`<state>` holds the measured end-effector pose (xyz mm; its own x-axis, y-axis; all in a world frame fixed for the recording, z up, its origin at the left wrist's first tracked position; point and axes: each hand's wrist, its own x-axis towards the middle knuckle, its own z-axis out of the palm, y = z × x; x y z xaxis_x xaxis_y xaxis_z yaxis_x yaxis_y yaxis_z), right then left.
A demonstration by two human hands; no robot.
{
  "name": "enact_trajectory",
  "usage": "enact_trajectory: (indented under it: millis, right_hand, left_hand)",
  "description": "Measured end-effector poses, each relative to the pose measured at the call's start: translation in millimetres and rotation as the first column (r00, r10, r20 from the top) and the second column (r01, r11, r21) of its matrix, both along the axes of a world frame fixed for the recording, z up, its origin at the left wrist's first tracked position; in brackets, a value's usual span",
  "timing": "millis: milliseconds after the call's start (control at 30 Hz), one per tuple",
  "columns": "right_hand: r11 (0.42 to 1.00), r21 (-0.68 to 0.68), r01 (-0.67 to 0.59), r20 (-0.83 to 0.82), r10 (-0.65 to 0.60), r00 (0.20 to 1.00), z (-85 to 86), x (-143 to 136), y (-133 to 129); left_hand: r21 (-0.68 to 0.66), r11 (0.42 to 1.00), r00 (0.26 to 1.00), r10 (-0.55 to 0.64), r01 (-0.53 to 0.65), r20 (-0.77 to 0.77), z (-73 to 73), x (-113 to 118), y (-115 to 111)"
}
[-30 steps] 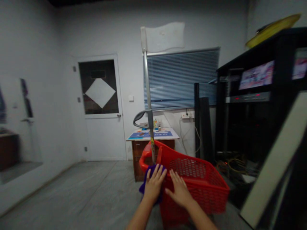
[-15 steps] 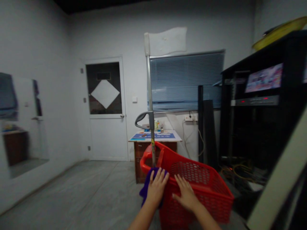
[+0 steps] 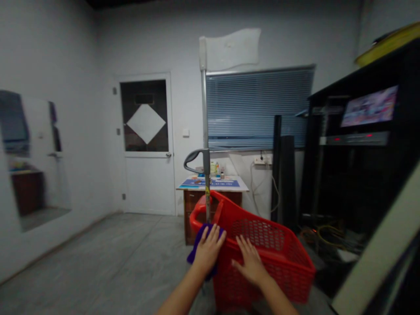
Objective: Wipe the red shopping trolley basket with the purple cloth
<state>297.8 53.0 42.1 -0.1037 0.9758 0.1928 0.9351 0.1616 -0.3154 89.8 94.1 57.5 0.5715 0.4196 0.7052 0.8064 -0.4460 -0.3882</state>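
A red plastic shopping basket (image 3: pixel 262 258) with perforated sides and a moulded handle (image 3: pixel 197 216) stands at the lower centre right. At its near left corner, my left hand (image 3: pixel 209 248) presses a purple cloth (image 3: pixel 196 248) against the rim, fingers draped over the fabric; the palm side is hidden. To the right of it, my right hand (image 3: pixel 250 262) lies against the basket's near rim and side wall, fingers stretched out, thumb apart, nothing held. Behind the handle rises a metal pole (image 3: pixel 205 113) with a grey grip (image 3: pixel 206 162) and a white flag-shaped panel (image 3: pixel 232 48).
A brown cabinet (image 3: pixel 189 221) with a blue-and-white board (image 3: pixel 213 183) and small bottles stands behind the basket. On the right are a black rack (image 3: pixel 357 175) with a lit screen, a leaning pale board (image 3: pixel 377 245) and cables. A white door (image 3: pixel 149 186) is at the back left.
Both hands and the basket appear slightly further left and higher in view, along with a small camera shift. The left hand stays on the cloth and the right on the basket.
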Motion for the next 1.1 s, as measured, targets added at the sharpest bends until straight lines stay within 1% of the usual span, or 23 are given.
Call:
enact_trajectory:
  millis: [100,233,367,467,567,667,800,867,933,1100]
  right_hand:
    - [1.0,0.004,0.007,-0.011,-0.007,1.0,-0.4,-3,-1]
    - [1.0,-0.001,0.012,-0.034,-0.012,0.999,0.2,-5,-3]
    - [1.0,0.004,0.02,-0.045,-0.02,0.999,0.0,-6,-4]
    - [1.0,0.006,0.028,-0.052,-0.027,0.998,-0.1,-5,-4]
    - [1.0,-0.003,0.025,-0.049,-0.025,0.998,0.7,-5,-4]
    - [1.0,-0.003,0.024,-0.051,-0.024,0.998,1.5,-6,-5]
    - [1.0,-0.004,0.027,-0.05,-0.027,0.998,1.8,-9,-5]
    - [0.999,-0.006,0.031,-0.05,-0.031,0.998,1.7,-11,-5]
    - [0.999,-0.007,0.033,-0.055,-0.033,0.998,1.5,-12,-5]
    - [1.0,0.004,0.022,-0.077,-0.022,0.997,0.3,-9,-5]
  left_hand:
    - [-0.007,1.0,1.0,0.003,-0.003,0.023,-1.1,0,0]
    - [-0.045,0.999,0.998,0.002,0.0,0.063,-7.6,10,1]
    - [-0.106,0.994,0.997,-0.021,0.029,0.076,-13.0,23,0]
    - [-0.167,0.985,0.997,-0.028,0.04,0.072,-14.0,29,-3]
    - [-0.198,0.979,0.998,-0.043,0.052,0.05,-10.3,28,-4]
    - [-0.184,0.98,0.997,-0.073,0.071,-0.005,-3.2,19,-3]
    - [-0.16,0.987,1.0,-0.028,0.027,-0.004,3.6,4,-3]
    - [-0.16,0.987,1.0,-0.002,0.005,0.014,3.1,1,-4]
    - [-0.167,0.986,1.0,0.0,0.005,0.026,-0.2,4,-5]
    - [-0.204,0.977,0.997,-0.045,0.057,0.064,-10.7,24,-6]
